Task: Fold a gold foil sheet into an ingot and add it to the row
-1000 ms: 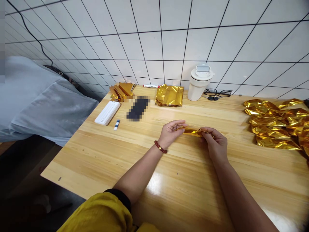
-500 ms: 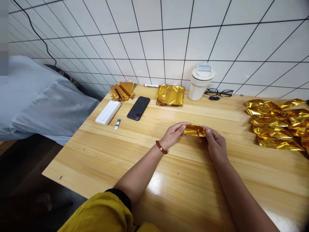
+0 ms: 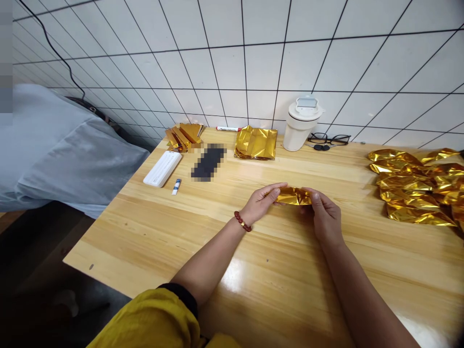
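Between my two hands, just above the table, is a folded piece of gold foil paper (image 3: 294, 196), long and narrow with creases in its shiny surface. My left hand (image 3: 261, 200) pinches its left end, thumb on top and fingers behind. The right end is gripped by my right hand (image 3: 325, 215), whose thumb presses the near face while the other fingers are partly hidden. Beyond my hands lies a stack of flat gold foil sheets (image 3: 255, 143). To the right, several puffed gold foil pieces (image 3: 409, 186) lie in rows.
Along the wall stand a white lidded cup (image 3: 299, 126), glasses (image 3: 331, 139) and a marker (image 3: 227, 128). Folded gold strips (image 3: 184, 137), a blurred-out dark phone (image 3: 208, 163), a white box-shaped device (image 3: 162, 168) and a small tube (image 3: 176, 186) lie left. A person's grey clothing (image 3: 72, 145) is beyond the table's left edge.
My right hand has shifted very slightly to the right, still gripping the foil's end. My left hand stays almost in place. The phone now appears pixelated.
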`<state>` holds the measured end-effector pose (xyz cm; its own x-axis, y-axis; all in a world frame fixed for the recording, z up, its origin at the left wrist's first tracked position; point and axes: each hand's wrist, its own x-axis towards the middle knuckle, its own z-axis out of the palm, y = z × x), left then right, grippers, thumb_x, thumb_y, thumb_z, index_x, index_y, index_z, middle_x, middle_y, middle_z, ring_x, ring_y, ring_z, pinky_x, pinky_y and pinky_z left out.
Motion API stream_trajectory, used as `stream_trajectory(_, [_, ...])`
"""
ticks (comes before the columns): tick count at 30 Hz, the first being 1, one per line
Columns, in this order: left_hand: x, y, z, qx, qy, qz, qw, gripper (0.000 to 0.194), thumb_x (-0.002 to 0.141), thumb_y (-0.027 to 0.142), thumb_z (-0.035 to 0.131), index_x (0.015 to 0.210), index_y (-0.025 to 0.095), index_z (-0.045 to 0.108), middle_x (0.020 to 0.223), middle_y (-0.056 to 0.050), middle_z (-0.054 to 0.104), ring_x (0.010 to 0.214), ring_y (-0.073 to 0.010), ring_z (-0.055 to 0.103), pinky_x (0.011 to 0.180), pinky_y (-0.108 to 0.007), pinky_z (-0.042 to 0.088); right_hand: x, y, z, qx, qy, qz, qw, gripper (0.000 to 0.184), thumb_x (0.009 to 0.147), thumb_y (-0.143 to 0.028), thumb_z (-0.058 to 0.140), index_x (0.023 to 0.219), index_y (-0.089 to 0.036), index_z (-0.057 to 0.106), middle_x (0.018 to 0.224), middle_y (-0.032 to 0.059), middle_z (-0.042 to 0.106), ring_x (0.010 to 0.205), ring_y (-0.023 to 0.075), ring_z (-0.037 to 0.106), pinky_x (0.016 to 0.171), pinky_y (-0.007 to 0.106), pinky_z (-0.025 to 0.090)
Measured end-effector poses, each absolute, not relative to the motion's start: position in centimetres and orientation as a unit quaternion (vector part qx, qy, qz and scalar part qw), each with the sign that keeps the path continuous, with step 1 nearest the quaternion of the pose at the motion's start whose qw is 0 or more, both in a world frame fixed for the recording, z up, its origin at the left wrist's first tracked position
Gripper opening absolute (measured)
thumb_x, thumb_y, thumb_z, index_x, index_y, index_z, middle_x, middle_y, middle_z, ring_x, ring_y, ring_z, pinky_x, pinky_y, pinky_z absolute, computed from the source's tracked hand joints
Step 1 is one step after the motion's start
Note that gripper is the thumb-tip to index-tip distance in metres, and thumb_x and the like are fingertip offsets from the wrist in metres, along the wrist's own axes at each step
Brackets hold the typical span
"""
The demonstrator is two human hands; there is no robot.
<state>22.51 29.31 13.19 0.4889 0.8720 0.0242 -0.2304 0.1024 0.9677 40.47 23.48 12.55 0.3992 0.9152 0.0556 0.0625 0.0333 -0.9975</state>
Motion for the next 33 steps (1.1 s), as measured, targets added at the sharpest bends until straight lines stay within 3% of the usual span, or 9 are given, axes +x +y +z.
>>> stream_trajectory(4, [22.59, 29.33, 12.92, 0.501, 0.312, 0.423, 0.687, 0.063, 0.083, 0.063, 0.062, 0.127, 0.018, 0.066, 0.126, -0.016, 0.068, 0.080, -0.0194, 0.071, 0.074, -0.031, 0.055, 40.38, 23.59, 12.50, -0.605, -0.400, 0.343, 0.597, 0.047, 0.086, -0.061, 0.060, 0.102, -0.019, 0.077, 0.069, 0.0024, 0.070, 0.054, 0.0146, 0.058, 0.061, 0.032, 0.051])
stream_trajectory(6, [22.54, 29.37, 12.93, 0.511, 0.317, 0.412, 0.684, 0.062, 0.083, 0.064, 0.062, 0.124, 0.018, 0.068, 0.122, -0.015, 0.070, 0.077, -0.0185, 0.071, 0.074, -0.031, 0.055, 40.38, 23.60, 12.36, -0.596, -0.411, 0.355, 0.591, 0.047, 0.086, -0.060, 0.060, 0.102, -0.020, 0.077, 0.071, 0.0023, 0.070, 0.054, 0.0144, 0.058, 0.060, 0.032, 0.051])
stream_trajectory(21, [22.48, 29.40, 13.18, 0.533, 0.321, 0.407, 0.669, 0.059, 0.083, 0.066, 0.059, 0.116, 0.019, 0.072, 0.109, -0.011, 0.074, 0.076, -0.0195, 0.071, 0.073, -0.031, 0.056, 40.44, 23.50, 12.58, -0.589, -0.400, 0.362, 0.601, 0.049, 0.085, -0.061, 0.062, 0.104, -0.019, 0.077, 0.067, 0.0029, 0.070, 0.053, 0.0150, 0.059, 0.058, 0.033, 0.052])
stream_trajectory(27, [22.52, 29.54, 12.92, 0.521, 0.318, 0.414, 0.675, 0.057, 0.084, 0.065, 0.059, 0.116, 0.020, 0.072, 0.116, -0.011, 0.072, 0.083, -0.0198, 0.070, 0.076, -0.032, 0.056, 40.57, 23.52, 12.46, -0.586, -0.401, 0.367, 0.601, 0.046, 0.085, -0.058, 0.063, 0.106, -0.020, 0.076, 0.070, 0.0019, 0.070, 0.055, 0.0151, 0.060, 0.061, 0.033, 0.053])
stream_trajectory(33, [22.70, 29.46, 12.82, 0.519, 0.329, 0.452, 0.646, 0.057, 0.083, 0.064, 0.061, 0.117, 0.019, 0.070, 0.127, -0.013, 0.066, 0.102, -0.0234, 0.066, 0.072, -0.030, 0.057, 40.35, 23.88, 12.28, -0.620, -0.357, 0.308, 0.627, 0.032, 0.074, -0.047, 0.077, 0.087, -0.018, 0.075, 0.063, 0.0001, 0.066, 0.054, 0.0128, 0.056, 0.056, 0.029, 0.048])
